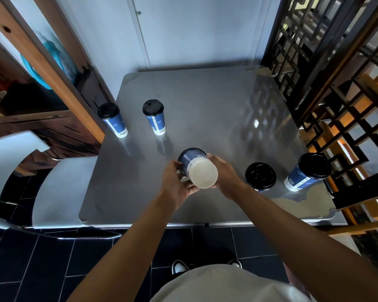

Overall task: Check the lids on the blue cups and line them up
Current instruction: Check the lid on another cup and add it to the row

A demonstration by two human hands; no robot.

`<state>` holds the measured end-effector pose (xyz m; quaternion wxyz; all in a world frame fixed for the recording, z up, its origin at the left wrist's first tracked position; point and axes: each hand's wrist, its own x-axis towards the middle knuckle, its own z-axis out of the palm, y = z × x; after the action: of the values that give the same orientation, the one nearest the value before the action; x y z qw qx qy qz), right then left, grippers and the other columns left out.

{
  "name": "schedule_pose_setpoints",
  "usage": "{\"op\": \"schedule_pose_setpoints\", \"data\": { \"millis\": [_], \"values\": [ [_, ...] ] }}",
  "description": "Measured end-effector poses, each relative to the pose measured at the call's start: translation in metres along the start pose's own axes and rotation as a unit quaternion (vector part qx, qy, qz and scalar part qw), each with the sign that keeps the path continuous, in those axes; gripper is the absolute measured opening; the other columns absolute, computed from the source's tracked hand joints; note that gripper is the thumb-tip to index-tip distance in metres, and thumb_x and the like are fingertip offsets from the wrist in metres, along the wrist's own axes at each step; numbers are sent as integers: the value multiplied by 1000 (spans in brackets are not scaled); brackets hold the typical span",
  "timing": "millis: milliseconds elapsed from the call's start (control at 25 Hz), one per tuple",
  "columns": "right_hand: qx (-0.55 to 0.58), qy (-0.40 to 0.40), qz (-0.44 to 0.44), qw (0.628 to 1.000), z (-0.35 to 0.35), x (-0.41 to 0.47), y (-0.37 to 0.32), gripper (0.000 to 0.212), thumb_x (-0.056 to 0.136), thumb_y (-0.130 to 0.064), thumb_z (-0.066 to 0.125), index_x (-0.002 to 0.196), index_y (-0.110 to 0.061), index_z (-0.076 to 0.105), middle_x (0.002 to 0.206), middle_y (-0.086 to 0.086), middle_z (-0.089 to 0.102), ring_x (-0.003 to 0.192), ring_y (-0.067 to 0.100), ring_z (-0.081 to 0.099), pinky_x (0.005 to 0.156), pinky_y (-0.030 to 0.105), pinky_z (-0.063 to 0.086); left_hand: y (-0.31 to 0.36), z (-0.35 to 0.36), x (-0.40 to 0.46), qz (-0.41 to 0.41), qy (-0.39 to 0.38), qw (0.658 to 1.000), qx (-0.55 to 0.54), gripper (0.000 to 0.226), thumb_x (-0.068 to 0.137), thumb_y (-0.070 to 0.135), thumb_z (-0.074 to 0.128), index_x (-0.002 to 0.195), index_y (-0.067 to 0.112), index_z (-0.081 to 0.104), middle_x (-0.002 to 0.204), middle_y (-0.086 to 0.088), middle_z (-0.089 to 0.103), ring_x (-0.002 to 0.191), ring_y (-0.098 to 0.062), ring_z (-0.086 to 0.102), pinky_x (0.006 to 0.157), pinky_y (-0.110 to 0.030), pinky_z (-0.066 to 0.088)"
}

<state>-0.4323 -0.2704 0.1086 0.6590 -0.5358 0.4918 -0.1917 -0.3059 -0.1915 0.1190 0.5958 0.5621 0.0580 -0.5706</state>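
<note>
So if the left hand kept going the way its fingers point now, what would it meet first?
The left hand is already against the tipped cup held between both hands. Past that, its fingers point up-table roughly toward the lidded cup in the far row, though depth is unclear.

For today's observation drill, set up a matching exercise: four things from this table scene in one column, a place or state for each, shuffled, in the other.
1. held cup
2. far-left cup
3. near-right cup
4. table

A. upright by the near right corner
B. upside down between both hands
C. shiny grey metal
D. upright at the left edge

Pairs: 1-B, 2-D, 3-A, 4-C
</note>
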Motion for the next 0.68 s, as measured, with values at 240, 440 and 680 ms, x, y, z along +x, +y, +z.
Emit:
{"op": "schedule_pose_setpoints", "data": {
  "millis": [240,440,680],
  "values": [
    [60,10,7,998,5,4,-7,37,84,-50,55,102,-21,70,90,11,69,75,19,60,70,38,47,-7,-2,15,-11,12,998,57,73,68,30,56,136,2,58,131,-26,64,104,-42,68,90,-56,55],
    [52,33,10,998,1,8,-5,34,83,-48,58,106,-26,70,97,8,72,79,26,58,71,40,45,-3,-2,15,97,8,983,157,43,98,0,41,116,32,64,95,-2,73,58,-11,67,46,-27,53],
    [-12,37,-20,999,2,12,-9,33,96,-38,62,124,-23,68,116,-1,70,98,14,65,81,31,53,2,6,7,60,17,989,137,28,89,30,57,103,6,64,87,-12,66,64,-27,66,61,-31,55]
  ]
}}
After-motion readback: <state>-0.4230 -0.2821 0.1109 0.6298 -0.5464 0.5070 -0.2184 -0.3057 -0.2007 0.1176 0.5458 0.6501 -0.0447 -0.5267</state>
